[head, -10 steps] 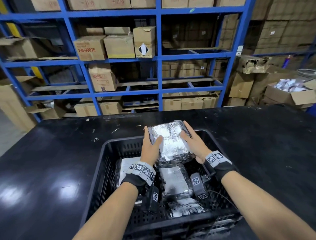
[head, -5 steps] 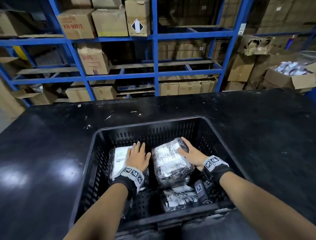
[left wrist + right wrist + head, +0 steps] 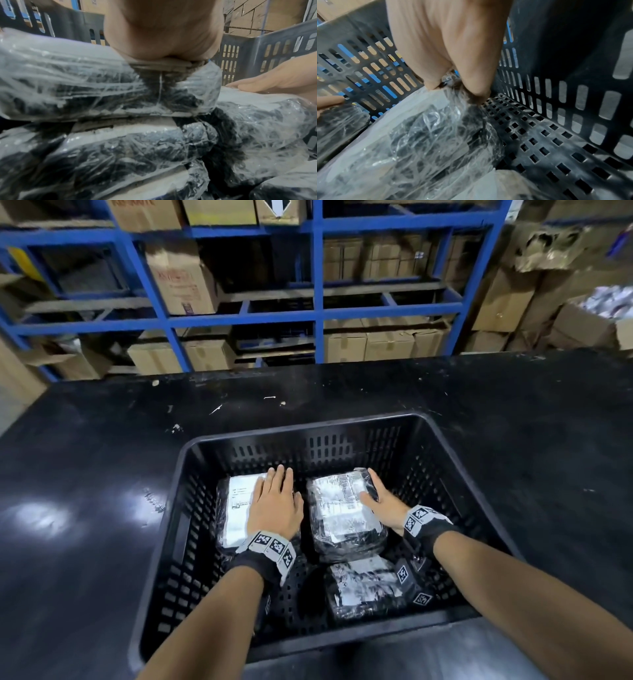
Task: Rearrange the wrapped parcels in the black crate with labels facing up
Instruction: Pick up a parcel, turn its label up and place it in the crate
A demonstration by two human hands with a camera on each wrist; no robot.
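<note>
In the lower middle of the head view a black slotted plastic crate (image 3: 472, 494) stands on a glossy black table (image 3: 85, 474) and holds film-wrapped dark parcels with white paper labels. The left hand (image 3: 275, 506) lies flat, fingers straight and together, on the left film-wrapped parcel with its white label up (image 3: 236, 508), probably to press it level and keep it from shifting; the left wrist view shows this parcel stacked on another wrapped parcel (image 3: 120, 155). The right hand (image 3: 383, 501) clasps the right edge of the middle film-wrapped parcel (image 3: 342, 515), thumb on the label side and fingers down its flank near the crate floor, as the right wrist view shows; that grip suits seating it label up beside the left one. A third wrapped parcel (image 3: 363, 587) lies nearer the lower edge, label side apparently up. Blue metal racking with cardboard cartons (image 3: 318, 313) fills the upper frame.
</note>
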